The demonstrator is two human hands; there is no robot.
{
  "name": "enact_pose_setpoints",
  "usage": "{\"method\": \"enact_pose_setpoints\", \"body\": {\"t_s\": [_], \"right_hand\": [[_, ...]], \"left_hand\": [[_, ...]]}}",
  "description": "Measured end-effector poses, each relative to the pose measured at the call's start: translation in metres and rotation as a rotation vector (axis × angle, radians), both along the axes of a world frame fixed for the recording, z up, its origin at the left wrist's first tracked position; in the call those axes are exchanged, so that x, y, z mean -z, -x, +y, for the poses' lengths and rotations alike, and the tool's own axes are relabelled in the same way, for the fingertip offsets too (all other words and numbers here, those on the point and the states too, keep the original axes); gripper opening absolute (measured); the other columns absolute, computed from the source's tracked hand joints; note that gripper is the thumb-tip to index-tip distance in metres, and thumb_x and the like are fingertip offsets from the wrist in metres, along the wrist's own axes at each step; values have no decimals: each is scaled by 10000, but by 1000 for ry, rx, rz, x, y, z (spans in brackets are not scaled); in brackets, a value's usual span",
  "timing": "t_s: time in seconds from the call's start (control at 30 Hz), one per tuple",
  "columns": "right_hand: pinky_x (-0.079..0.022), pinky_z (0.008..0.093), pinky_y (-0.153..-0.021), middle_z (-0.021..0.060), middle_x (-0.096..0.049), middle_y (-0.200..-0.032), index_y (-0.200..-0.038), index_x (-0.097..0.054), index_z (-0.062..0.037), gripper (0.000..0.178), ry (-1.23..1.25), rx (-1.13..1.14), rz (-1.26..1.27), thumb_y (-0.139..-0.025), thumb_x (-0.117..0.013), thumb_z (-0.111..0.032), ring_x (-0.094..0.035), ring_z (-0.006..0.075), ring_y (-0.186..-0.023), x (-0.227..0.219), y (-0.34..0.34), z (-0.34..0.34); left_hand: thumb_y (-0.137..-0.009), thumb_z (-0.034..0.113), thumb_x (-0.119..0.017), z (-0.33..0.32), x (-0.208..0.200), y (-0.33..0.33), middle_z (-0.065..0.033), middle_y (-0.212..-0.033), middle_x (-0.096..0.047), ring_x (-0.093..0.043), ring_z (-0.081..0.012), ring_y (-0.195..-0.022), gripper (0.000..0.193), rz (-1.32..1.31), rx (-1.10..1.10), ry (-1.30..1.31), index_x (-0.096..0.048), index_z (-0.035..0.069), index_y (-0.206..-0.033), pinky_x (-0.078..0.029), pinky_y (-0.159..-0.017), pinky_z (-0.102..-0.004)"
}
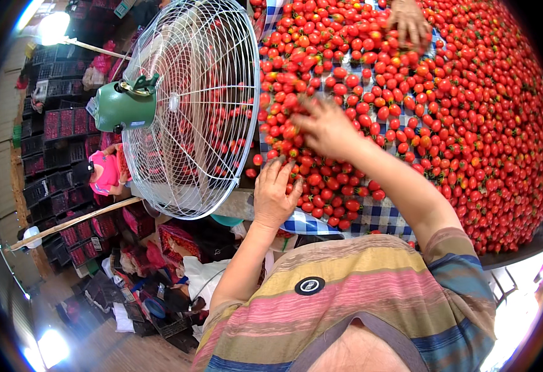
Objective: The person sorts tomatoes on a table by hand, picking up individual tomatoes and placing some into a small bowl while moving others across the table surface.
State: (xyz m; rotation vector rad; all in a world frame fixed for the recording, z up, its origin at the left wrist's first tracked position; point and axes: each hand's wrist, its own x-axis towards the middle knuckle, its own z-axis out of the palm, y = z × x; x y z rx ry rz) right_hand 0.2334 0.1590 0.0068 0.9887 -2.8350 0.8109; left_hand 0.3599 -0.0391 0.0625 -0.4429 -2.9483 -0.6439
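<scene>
Small red oval tomatoes point(482, 124) lie in a thick layer over a blue-and-white checked cloth point(380, 217). My left hand point(275, 193) rests at the near left edge of the cloth, fingers apart, beside a cluster of tomatoes point(330, 192); nothing shows in its grasp. Above and to the right of it, my right hand point(327, 129) reaches over the tomatoes with spread fingers, blurred by motion. Its fingertips touch or hover just over the fruit; which, I cannot tell. Farther off, another person's hand point(410, 25) lies spread on the tomatoes.
A large fan with a wire cage point(191, 111) and green motor point(126, 105) stands close on the left. Beyond it are stacked dark crates point(67, 124), a person in a pink top point(105, 172) and a wooden pole point(76, 223). Bags and cloths clutter the lower left floor.
</scene>
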Motion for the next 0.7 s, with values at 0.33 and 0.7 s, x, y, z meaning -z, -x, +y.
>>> {"method": "enact_pose_setpoints", "body": {"t_s": [0.33, 0.7], "right_hand": [[-409, 477, -1091, 183, -548, -1402, -1239, -664, -106, 409, -45, 514, 225, -834, -721, -90, -502, 395, -1297, -29, -75, 185], [-284, 563, -1158, 76, -404, -1556, -1449, -527, -219, 564, -415, 789, 253, -929, -653, -397, -369, 380, -1410, 1, -133, 269]], "left_hand": [[-745, 397, -822, 85, 4, -8, -134, -1590, -339, -279, -385, -1474, 680, -228, 465, 75, -579, 240, -1360, -259, -1151, -637], [-797, 292, -780, 10, 1, 22, -183, -1374, -536, -481, -369, -1289, 422, -137, 132, 227, -666, 109, -1160, -413, -1003, -543]]}}
